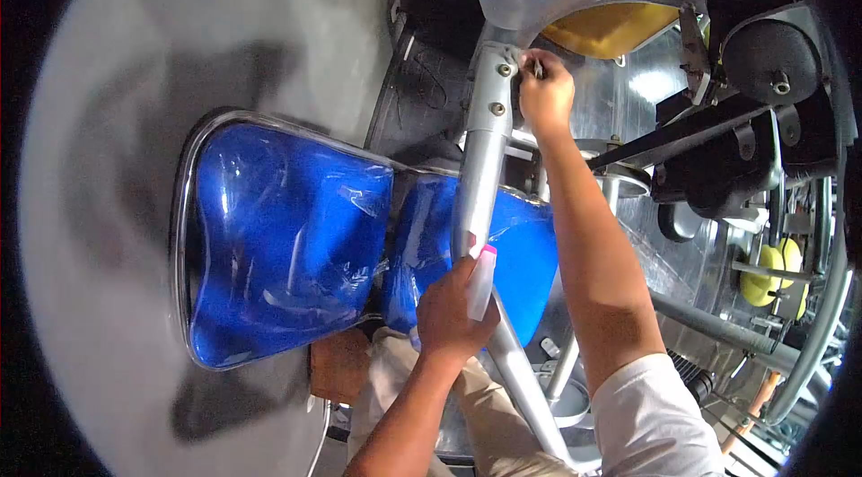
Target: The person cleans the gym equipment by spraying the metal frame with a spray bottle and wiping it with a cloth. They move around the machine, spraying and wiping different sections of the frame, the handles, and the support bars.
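The silver tube (480, 176) slants across the middle, two bolts (496, 109) in its upper sleeve. Round its lower part, the left hand (452, 311) has its fingers wrapped; a translucent, pink-topped piece (481, 287) lies against them. At its upper end, the right hand's (548, 98) fingers are bent in; what they grip I cannot tell. A plastic-covered blue chair (292, 244) stands left of the tube, a round black pad (770, 60) well to its right.

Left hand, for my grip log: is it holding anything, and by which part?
The left hand seems to hold the silver tube at its bend; whether it also grips the pale, pink-ended piece there cannot be told.
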